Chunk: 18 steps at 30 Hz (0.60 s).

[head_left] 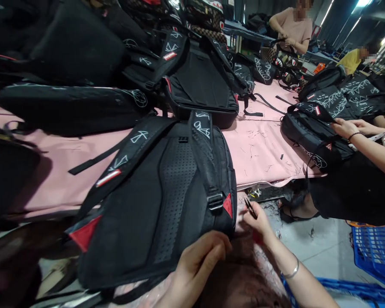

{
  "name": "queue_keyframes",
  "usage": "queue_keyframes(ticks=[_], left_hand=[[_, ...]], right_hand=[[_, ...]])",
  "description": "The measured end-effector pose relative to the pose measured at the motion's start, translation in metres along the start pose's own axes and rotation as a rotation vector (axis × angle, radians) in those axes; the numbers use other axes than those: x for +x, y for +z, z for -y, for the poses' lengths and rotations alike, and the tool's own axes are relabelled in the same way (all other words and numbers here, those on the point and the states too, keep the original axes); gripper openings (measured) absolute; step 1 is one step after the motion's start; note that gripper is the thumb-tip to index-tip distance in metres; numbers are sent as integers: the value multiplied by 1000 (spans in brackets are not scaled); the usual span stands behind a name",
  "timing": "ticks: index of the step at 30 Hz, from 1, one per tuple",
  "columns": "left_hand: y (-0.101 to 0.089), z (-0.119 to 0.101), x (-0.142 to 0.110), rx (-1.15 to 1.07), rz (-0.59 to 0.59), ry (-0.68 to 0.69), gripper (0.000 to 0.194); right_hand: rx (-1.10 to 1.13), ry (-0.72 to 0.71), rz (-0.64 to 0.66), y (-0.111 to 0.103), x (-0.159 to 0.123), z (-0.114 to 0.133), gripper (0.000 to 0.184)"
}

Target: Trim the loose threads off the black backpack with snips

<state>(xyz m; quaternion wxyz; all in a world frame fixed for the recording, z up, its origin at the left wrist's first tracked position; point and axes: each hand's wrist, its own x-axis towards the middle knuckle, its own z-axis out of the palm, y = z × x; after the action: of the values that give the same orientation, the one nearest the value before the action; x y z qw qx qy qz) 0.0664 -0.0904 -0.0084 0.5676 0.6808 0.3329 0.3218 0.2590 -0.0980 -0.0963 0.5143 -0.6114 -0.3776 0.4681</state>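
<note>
A black backpack (176,184) lies in front of me with its padded back panel facing up. White scribble prints mark its shoulder straps, and red triangles sit at its lower corners. My left hand (205,259) is closed at the near right edge of the backpack, fingers curled over it; the fingertips are partly hidden. Just right of the bag, my right hand (258,220) grips small dark thread snips (250,208), their points facing up and away from me. These snips are apart from the backpack. A silver bangle is on my right wrist.
Another backpack (202,85) and more black bags lie beyond on the pink table cover (259,145), strewn with thread scraps. At right, a co-worker's hands (349,128) hold a black backpack (314,132). Blue crates (375,252) stand on the floor. Two more people are farther back.
</note>
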Motion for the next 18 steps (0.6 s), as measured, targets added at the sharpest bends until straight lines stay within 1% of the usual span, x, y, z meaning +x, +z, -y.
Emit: queue_keyframes(ticks=[1, 2, 3, 4, 5, 6, 7, 8, 10, 12, 13, 14, 15, 16, 18], left_hand=[[-2, -1, -6, 70, -67, -11, 14], [-4, -1, -12, 133, -120, -17, 12], [-6, -2, -19, 184, -157, -10, 18], [-9, -2, -26, 229, -182, 1, 20], [-13, 0, -32, 274, -210, 13, 19], [-19, 3, -39, 321, -253, 19, 18], [-26, 7, -46, 368, -324, 10, 18], [-34, 12, -54, 411, -421, -16, 18], [-53, 24, -72, 456, -675, -107, 21], [-74, 37, -90, 423, -938, -224, 25], [-84, 44, -98, 379, -1032, -274, 28], [-93, 50, -103, 336, -1088, -315, 31], [-102, 56, -107, 312, -1102, -351, 33], [-109, 60, -108, 303, -1079, -379, 35], [-117, 64, -107, 317, -991, -407, 36]], right_hand=[[9, 5, 43, 7, -5, -1, 28], [20, 2, 77, 13, -11, -1, 29], [23, -2, 114, 17, -18, -1, 30], [25, -20, 100, 20, -23, -2, 32], [1, -32, 39, 20, -27, -4, 32], [-51, -28, 4, 19, -28, -6, 30], [-84, -41, -15, 17, -26, -8, 28], [-110, -65, -54, 16, -22, -10, 28], [-136, -142, -106, 14, -14, -10, 29], [-197, -212, -101, 14, -7, -4, 38], [-262, -235, -86, 14, -4, 0, 45], [-347, -250, -77, 15, -2, 5, 54], [-444, -260, -78, 17, 1, 9, 60], [-532, -271, -92, 18, 4, 13, 61], [-620, -301, -132, 22, 11, 17, 54]])
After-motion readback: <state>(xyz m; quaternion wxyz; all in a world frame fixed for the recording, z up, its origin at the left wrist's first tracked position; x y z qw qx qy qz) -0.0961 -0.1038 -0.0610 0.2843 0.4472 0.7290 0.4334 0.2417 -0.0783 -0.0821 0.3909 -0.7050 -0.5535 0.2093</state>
